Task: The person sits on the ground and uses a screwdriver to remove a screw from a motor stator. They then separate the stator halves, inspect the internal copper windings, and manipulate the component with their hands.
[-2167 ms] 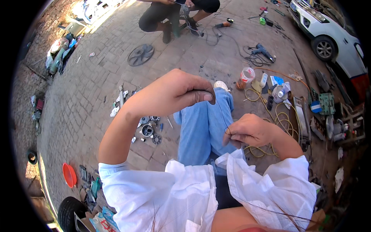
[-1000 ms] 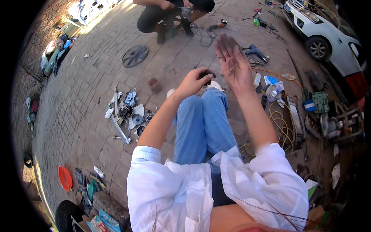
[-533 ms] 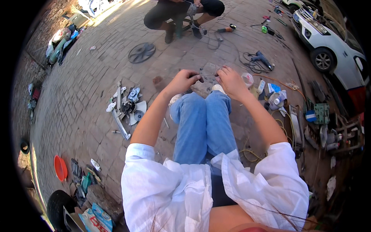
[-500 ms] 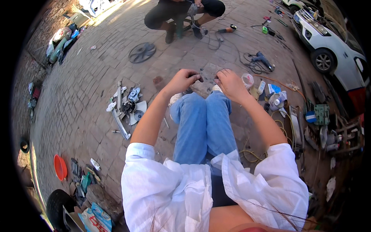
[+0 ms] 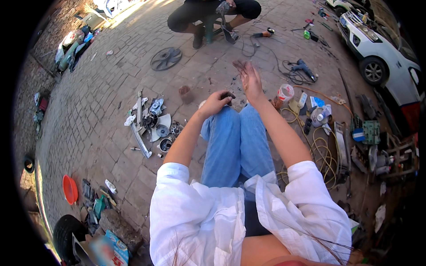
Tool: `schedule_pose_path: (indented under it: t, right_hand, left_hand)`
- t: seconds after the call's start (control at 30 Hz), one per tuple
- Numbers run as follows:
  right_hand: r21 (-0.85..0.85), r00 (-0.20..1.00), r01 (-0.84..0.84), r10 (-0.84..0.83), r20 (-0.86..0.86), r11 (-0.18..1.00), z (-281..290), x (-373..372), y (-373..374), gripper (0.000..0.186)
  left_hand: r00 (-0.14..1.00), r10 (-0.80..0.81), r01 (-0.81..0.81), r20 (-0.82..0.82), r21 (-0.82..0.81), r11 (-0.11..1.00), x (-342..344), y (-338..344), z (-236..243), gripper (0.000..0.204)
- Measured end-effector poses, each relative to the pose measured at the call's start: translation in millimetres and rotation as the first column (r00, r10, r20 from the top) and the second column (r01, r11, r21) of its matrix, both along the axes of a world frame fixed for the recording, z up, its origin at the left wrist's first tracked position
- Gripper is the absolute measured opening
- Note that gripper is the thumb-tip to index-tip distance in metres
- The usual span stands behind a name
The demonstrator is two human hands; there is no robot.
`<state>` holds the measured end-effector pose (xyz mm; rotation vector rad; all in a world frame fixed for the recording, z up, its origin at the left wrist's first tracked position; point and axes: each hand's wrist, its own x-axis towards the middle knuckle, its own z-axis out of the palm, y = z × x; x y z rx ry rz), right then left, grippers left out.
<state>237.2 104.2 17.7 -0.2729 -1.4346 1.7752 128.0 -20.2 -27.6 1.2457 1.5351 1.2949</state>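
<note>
Dark fan wheel (image 5: 166, 58) flat on brick paving, person (image 5: 208, 13) crouched just behind. White car (image 5: 377, 48) far right. Orange bowl (image 5: 69, 189) near black tyre (image 5: 66, 230). Yellow cable coil (image 5: 321, 153) right.

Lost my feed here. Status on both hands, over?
Left hand closed on a small dark part at the knee. Right hand raised, open, thin strands at its fingers. Nothing between them.

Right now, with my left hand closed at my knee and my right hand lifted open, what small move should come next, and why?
Probably bring the right hand back down to the left hand. The left hand is curled shut over the blue denim knee around something small and dark that cannot be made out, while the right hand is raised with fingers spread, holding nothing and apart from it.
</note>
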Motion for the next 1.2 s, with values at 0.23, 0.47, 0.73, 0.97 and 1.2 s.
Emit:
schedule_pose_path:
  t: [0.23, 0.47, 0.73, 0.97, 1.2]
  right_hand:
    - [0.841, 0.64, -0.42, -0.545, 0.541, 0.341, -22, 14, -27, 0.047]
    - [0.263, 0.516, -0.247, -0.103, 0.85, 0.933, -15, 15, 24, 0.046]
    - [-0.568, 0.845, -0.218, 0.444, 0.296, 0.793, 25, -27, 29, 0.02]
    - [-0.523, 0.479, -0.542, 0.753, 0.451, 0.658, -16, -1, 38, 0.019]
    - [-0.673, 0.382, -0.301, 0.732, 0.565, 0.676, -24, -8, 96, 0.017]
  left_hand:
    - [0.916, 0.003, -0.078, -0.401, -0.17, 0.982, -29, -7, -8, 0.032]
    - [0.862, 0.274, -0.288, -0.427, 0.033, 0.957, -52, -42, -6, 0.035]
    - [0.903, 0.338, -0.345, -0.264, 0.019, 0.938, -78, -8, 76, 0.025]
    - [0.775, -0.177, -0.128, -0.607, -0.425, 0.896, -58, -5, 16, 0.054]
    - [0.903, -0.25, -0.095, -0.35, -0.729, 0.678, -100, 31, -4, 0.06]
